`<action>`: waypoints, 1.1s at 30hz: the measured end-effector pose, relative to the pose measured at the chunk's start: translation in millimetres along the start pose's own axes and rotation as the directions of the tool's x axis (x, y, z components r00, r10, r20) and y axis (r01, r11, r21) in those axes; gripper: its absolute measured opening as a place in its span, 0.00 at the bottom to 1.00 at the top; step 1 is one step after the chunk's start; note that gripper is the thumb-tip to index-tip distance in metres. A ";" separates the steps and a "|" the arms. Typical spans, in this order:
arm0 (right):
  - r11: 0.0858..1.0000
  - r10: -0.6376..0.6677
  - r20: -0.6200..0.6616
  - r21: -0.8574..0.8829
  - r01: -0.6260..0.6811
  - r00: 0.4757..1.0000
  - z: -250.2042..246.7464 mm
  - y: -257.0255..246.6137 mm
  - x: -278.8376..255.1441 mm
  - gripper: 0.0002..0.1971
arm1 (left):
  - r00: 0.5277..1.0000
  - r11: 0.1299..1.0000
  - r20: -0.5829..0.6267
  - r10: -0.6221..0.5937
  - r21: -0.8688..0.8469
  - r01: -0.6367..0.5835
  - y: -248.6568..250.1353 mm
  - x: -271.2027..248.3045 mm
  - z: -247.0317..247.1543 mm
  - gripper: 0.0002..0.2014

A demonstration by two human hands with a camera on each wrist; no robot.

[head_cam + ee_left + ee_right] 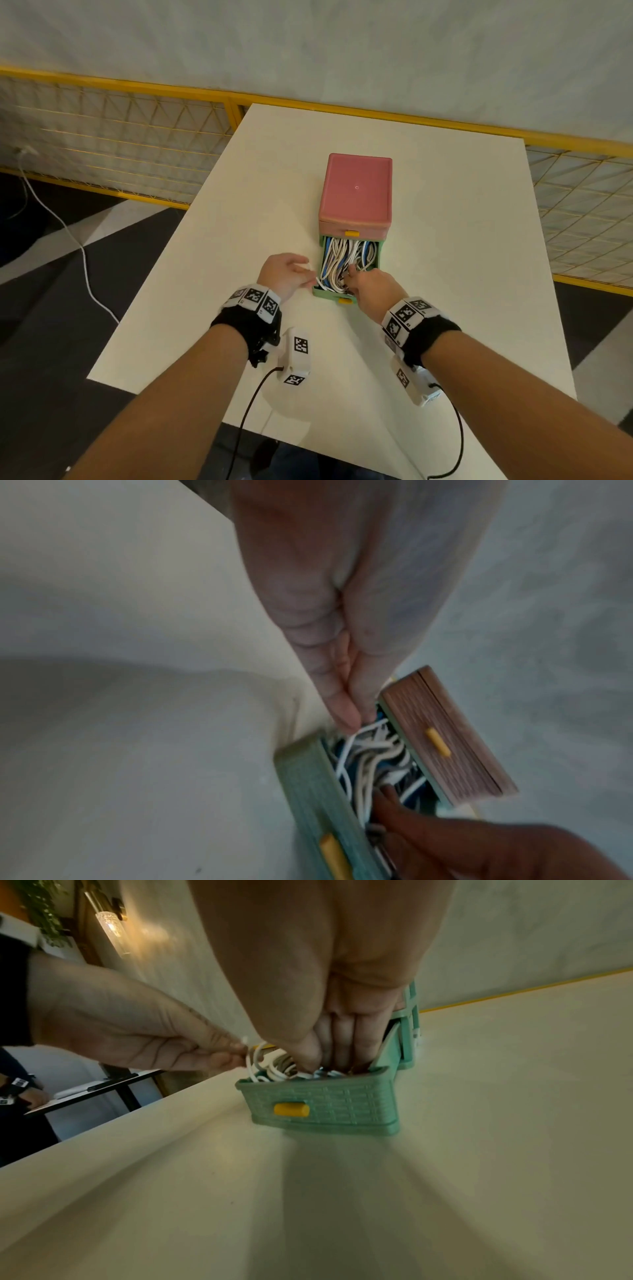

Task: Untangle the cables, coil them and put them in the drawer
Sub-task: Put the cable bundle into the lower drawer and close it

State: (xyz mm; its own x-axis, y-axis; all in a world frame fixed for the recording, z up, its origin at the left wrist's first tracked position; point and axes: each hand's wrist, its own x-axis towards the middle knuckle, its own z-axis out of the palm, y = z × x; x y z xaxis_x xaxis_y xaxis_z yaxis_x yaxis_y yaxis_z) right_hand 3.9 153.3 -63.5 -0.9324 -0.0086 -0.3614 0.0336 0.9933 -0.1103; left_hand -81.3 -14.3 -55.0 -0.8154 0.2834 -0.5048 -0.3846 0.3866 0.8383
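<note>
A small drawer unit with a pink top [356, 192] stands mid-table. Its green lower drawer [328, 294] is pulled out toward me and holds a heap of white and blue cables [342, 257]. My left hand [308, 274] is at the drawer's front left corner and pinches a loop of white cable [255, 1056] that sticks up over the rim. My right hand [351, 274] reaches in from the front. Its straight fingers [342, 1047] press down on the cables inside. The drawer's yellow handle [291, 1110] faces me.
The white table [445, 240] has bare surface on all sides of the unit. A yellow mesh fence [137, 137] runs behind it. A white cord [82, 253] trails on the floor at the left. Another desk with a person's hand [31, 1096] lies beyond the left edge.
</note>
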 end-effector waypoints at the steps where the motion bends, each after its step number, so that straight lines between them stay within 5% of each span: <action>1: 1.000 -0.007 -0.001 0.004 0.007 1.000 -0.9 0.4 -1.2 0.21 | 0.999 0.999 -0.001 0.038 -0.008 -0.038 4.3 -0.3 4.9 0.16; 6: 0.990 -0.007 -0.056 0.141 0.015 0.998 -2.7 10.6 -1.0 0.15 | 0.963 0.919 -0.043 0.264 0.313 -0.238 12.6 -1.0 29.6 0.04; 9: 0.972 0.018 -0.056 0.235 -0.004 0.998 -4.8 13.3 -4.3 0.14 | 0.943 0.834 0.014 0.334 0.462 -0.302 6.7 -3.5 35.4 0.07; 13: 0.946 0.007 -0.099 0.323 0.025 0.995 -4.4 15.3 -9.0 0.14 | 0.954 0.865 0.020 0.298 0.418 -0.279 8.3 -2.5 34.2 0.12; 22: 0.936 -0.054 -0.078 0.342 0.078 0.995 -6.1 20.8 -11.8 0.12 | 0.977 0.779 0.049 0.206 0.596 -0.194 25.7 12.3 44.0 0.16; 26: 0.875 0.099 -0.207 0.484 0.014 0.973 -1.7 18.5 -13.5 0.09 | 0.973 0.659 0.077 0.218 0.724 -0.205 27.0 14.1 55.0 0.12; 30: 0.852 0.147 -0.117 0.520 -0.065 0.982 -11.4 21.4 -7.0 0.09 | 0.955 0.534 0.135 0.263 0.804 -0.260 26.9 13.1 59.7 0.04; 33: 0.836 0.177 -0.082 0.539 -0.105 0.981 -11.0 22.8 -1.3 0.09 | 0.953 0.479 0.165 0.254 0.834 -0.273 21.9 10.9 59.6 0.09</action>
State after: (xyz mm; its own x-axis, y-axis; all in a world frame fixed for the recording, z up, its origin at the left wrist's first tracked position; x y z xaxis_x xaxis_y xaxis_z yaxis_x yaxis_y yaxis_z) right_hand 1.9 177.2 -55.4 -0.9382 0.1769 -0.2976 0.3205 0.7690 -0.5531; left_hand -72.9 49.5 -54.4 -0.8031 0.5135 -0.3023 0.3990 0.8402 0.3672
